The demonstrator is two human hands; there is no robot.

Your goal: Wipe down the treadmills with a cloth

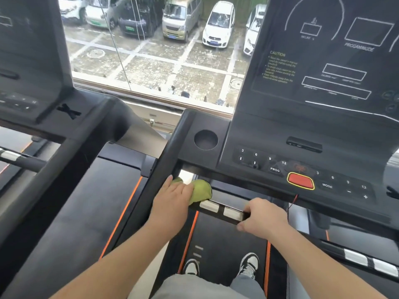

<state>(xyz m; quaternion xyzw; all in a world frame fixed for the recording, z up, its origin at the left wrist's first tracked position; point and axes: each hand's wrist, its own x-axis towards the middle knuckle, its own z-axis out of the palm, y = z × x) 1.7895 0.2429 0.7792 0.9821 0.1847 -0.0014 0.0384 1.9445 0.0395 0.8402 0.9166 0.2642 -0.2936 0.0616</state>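
- person is standing on the treadmill [269, 134] belt [226, 244], both shoes [249, 263] visible down at the bottom, black and white sneakers
- the cloth [201, 189] is yellow-green and bunched up, sitting on the left end of the front handlebar [220, 210], right under the edge of the console
- left hand [172, 198] is on top of the cloth, fingers curled over it and holding it against the bar, a bit of cloth pokes out on both sides of the hand
- right hand [263, 217] is gripping the same handlebar further right, fingers wrapped over the top, thumb underneath
- two silver sensor pads [209, 206] sit on the bar between the two hands, the cloth is touching the left one
- console has number keys, prog and mode buttons and a red button [300, 180] with a yellow outline, plus a round cup holder [205, 139] on the left side
- dark display [336, 50] above has white outlines and a yellow caution text, too small to read properly
- second treadmill [64, 130] right beside on the left, black with orange trim
- window straight ahead looks down on parked cars [218, 24]
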